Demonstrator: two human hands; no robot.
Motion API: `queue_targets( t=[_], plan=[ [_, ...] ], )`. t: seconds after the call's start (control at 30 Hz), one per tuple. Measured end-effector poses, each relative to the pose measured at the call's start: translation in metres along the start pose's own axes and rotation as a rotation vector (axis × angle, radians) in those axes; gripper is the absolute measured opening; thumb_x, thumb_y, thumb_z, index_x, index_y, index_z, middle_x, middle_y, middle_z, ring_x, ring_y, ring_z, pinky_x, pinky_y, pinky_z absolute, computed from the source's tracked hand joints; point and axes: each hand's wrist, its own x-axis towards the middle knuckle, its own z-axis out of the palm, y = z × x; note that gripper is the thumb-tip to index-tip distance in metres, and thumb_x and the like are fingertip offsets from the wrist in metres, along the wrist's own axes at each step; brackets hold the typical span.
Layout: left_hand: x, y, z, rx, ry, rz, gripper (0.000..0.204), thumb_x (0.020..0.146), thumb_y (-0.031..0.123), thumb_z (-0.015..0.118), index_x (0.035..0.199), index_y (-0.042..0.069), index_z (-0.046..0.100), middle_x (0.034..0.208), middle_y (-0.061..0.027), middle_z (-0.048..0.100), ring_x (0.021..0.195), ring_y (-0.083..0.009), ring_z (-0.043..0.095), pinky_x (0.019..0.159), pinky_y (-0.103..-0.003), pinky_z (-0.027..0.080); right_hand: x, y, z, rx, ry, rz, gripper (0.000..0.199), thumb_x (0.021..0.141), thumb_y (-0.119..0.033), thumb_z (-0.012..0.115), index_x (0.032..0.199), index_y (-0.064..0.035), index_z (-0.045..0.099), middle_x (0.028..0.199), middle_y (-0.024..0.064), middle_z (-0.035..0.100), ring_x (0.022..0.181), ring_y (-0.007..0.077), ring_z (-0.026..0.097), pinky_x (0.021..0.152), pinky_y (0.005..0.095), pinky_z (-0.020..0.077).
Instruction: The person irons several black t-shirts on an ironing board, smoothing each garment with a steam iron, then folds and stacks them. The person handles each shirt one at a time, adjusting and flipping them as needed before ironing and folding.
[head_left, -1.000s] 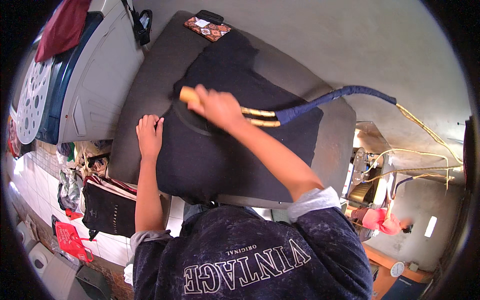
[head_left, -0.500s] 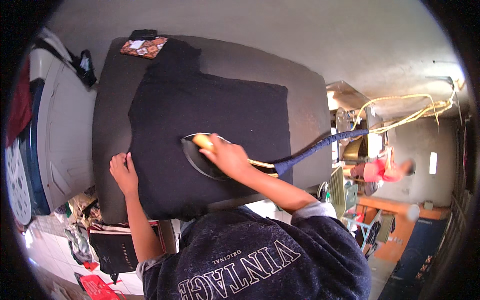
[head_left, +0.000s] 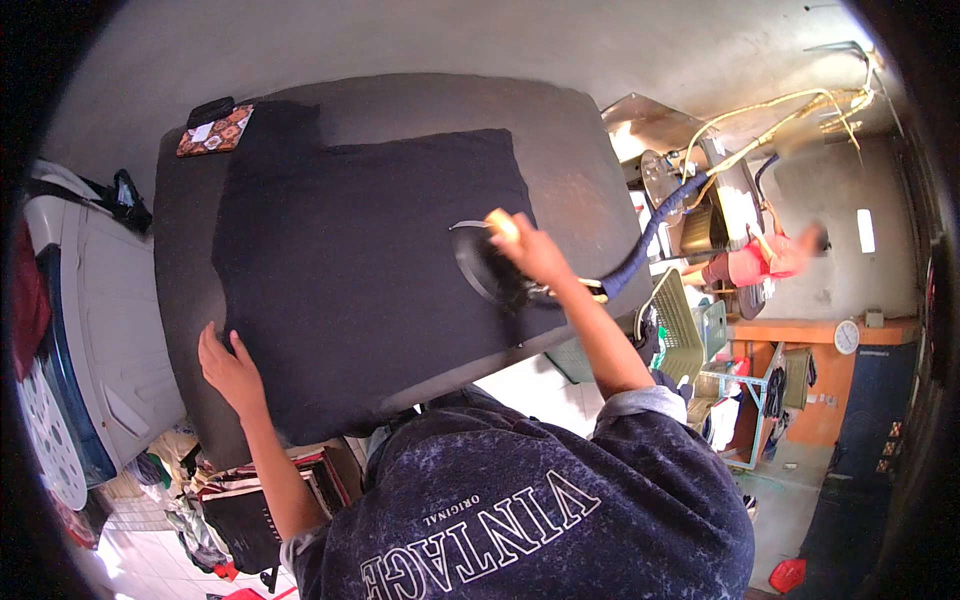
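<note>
A dark garment (head_left: 370, 240), shaped like a T-shirt, lies spread on a padded brown-grey table (head_left: 565, 150). My right hand (head_left: 537, 256) is closed round the light wooden-looking handle of a clothes iron (head_left: 478, 262). The iron rests on the garment near its right edge, and a thick, blue-wrapped cord (head_left: 645, 250) runs from it to the right. My left hand (head_left: 230, 368) lies with fingers apart at the garment's left edge, holding nothing.
An orange patterned item (head_left: 217, 131) with a black object sits at the table's far left corner. White plastic furniture (head_left: 110, 310) stands to the left. Bags and cloths (head_left: 240, 530) lie below. At right are a green crate (head_left: 672, 320) and a person in red (head_left: 755, 265).
My right hand has slid the iron rightward over the garment, toward its right edge. My left hand stays by the left edge. The whole view has shifted.
</note>
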Motion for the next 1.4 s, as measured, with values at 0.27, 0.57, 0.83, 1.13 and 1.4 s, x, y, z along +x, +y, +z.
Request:
queue_targets(
  t=[0.27,0.57,0.83,1.13,1.4],
  plan=[
    [-0.057,0.024,0.026,0.333,-0.214,0.243,0.059,0.102,0.043,0.035,0.153,0.014,0.025,0.159,-0.0061,0.022,0.148,-0.0258,0.016,0.117,-0.056,0.007,-0.088,-0.151,0.071,-0.066,-0.179,-0.422,0.041,0.092,-0.048,0.055,0.101,-0.0086,0.046,0.078,0.0170,0.063,0.064,0.0377,0.066,0.053,0.0461,0.0533],
    [-0.061,0.020,0.032,0.316,-0.170,0.258,0.057,0.104,0.045,0.029,0.154,0.018,0.022,0.160,-0.0039,0.019,0.148,-0.0247,0.014,0.116,-0.057,0.004,-0.114,-0.050,0.037,-0.124,0.044,-0.069,0.042,0.091,-0.046,0.058,0.105,-0.0084,0.045,0.074,0.0153,0.066,0.062,0.0354,0.067,0.049,0.0468,0.0518],
    [-0.059,0.032,0.021,0.368,-0.221,0.211,0.053,0.102,0.033,0.041,0.150,0.013,0.032,0.158,-0.0101,0.025,0.146,-0.0285,0.022,0.116,-0.054,0.013,-0.066,0.123,-0.019,-0.383,0.336,0.252,0.045,0.092,-0.050,0.055,0.102,-0.0081,0.042,0.062,0.0176,0.064,0.060,0.0383,0.067,0.050,0.0492,0.0517],
    [-0.093,-0.025,-0.005,-0.106,-0.046,-0.285,0.037,0.091,0.029,0.066,0.110,-0.002,0.058,0.083,-0.0167,0.058,0.079,-0.0315,0.056,0.075,-0.042,0.045,-0.083,0.127,-0.028,-0.570,0.625,-0.008,0.046,0.086,-0.031,0.064,0.121,-0.0036,0.050,0.117,0.0178,0.055,0.108,0.0338,0.052,0.085,0.0458,0.0459],
    [-0.108,-0.035,-0.033,-0.311,-0.145,-0.455,0.049,0.092,0.032,0.066,0.068,-0.003,0.041,0.060,-0.0078,0.033,0.059,-0.0173,0.031,0.054,-0.035,0.033,-0.138,0.144,0.030,0.955,-0.179,0.626,0.020,0.090,-0.022,0.069,0.090,-0.0093,0.054,0.072,-0.0064,0.048,0.054,0.0047,0.042,0.051,0.0228,0.0393]
  ],
)
